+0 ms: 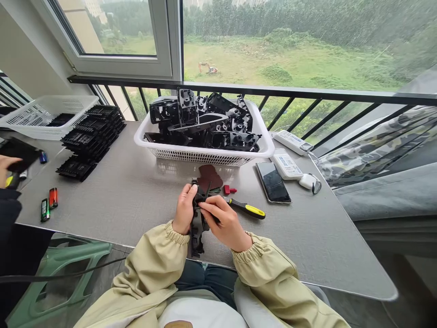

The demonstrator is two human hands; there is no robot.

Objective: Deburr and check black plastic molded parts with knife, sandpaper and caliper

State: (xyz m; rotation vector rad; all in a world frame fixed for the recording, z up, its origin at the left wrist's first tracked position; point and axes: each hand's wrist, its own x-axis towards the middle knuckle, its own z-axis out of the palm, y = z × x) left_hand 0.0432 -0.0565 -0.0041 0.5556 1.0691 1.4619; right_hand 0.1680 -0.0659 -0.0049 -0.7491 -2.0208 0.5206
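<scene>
My left hand (184, 208) grips a long black plastic part (197, 237) upright near the table's front edge, thumb on its upper end. My right hand (225, 221) is closed, with its fingertips against the same part. Whatever lies inside its fingers is mostly hidden; a thin dark tip shows just above them. Behind the hands lies a dark red sheet (210, 176), perhaps sandpaper. Beside it is a small red piece (229, 189). A tool with a yellow and black handle (251, 209) rests right of my right hand.
A white basket (205, 157) heaped with black plastic parts stands by the railing. Stacked black parts (90, 141), another basket (34, 114) and two batteries (49, 204) are at left, near another person's hand (7, 168). A phone (273, 182) and white power strips (287, 164) lie right.
</scene>
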